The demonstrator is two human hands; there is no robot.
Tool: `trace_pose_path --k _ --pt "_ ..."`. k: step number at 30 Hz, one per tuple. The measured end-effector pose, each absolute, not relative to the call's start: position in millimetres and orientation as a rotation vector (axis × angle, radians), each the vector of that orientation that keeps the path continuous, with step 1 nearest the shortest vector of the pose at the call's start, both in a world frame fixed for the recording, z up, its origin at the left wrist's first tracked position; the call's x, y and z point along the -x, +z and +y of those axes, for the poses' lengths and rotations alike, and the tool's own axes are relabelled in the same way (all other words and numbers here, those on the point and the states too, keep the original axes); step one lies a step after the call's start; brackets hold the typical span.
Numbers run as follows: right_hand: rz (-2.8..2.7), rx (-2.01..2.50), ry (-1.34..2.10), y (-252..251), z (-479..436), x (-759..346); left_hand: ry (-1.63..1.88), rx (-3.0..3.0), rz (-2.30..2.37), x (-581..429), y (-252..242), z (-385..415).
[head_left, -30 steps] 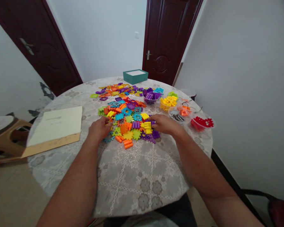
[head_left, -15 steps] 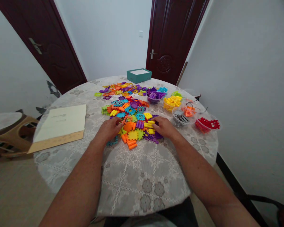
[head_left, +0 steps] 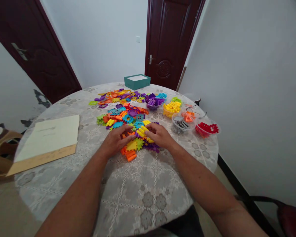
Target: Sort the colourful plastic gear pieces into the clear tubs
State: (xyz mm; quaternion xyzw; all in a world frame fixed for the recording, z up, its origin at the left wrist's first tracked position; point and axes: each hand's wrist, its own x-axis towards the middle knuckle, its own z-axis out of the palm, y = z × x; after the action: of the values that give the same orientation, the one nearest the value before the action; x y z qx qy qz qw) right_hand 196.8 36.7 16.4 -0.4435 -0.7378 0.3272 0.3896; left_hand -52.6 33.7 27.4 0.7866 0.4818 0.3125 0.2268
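My right hand [head_left: 160, 135] pinches a yellow ridged plastic block [head_left: 142, 131] between thumb and fingers, just over the near part of a heap of toy building pieces. To its left, my left hand [head_left: 117, 140] reaches over the same heap with thumb and fingers apart, close to orange pieces [head_left: 128, 134] partly hidden by its fingers. Below the hands lie a yellow toothed square [head_left: 132, 145], a lime green toothed piece [head_left: 139, 144] and orange ridged blocks [head_left: 130, 155]. Purple pieces [head_left: 151, 146] lie under the right hand.
Clear tubs hold purple [head_left: 155, 102], yellow [head_left: 172, 108], grey [head_left: 182, 124] and red pieces [head_left: 207, 128] at the right. Another mixed heap [head_left: 115, 98] lies farther back, before a green box [head_left: 137, 82]. A sheet of paper on a board [head_left: 48, 135] lies at the left.
My right hand has lifted the yellow block from the heap and tilted it. The left hand has moved in toward it, fingers spread. The view has shifted slightly right.
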Motion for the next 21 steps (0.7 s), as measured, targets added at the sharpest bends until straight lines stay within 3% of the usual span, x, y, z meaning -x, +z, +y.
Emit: trace_pose_path --k 4,11,21 --pt "-1.962 1.068 0.847 12 33 -187 0.826 -2.090 1.219 41 25 31" --pt "-2.525 1.294 0.357 27 31 -217 0.939 -1.984 1.373 43 20 34" --pt "-2.635 1.365 0.400 18 39 -223 1.044 -1.755 1.351 42 17 40"
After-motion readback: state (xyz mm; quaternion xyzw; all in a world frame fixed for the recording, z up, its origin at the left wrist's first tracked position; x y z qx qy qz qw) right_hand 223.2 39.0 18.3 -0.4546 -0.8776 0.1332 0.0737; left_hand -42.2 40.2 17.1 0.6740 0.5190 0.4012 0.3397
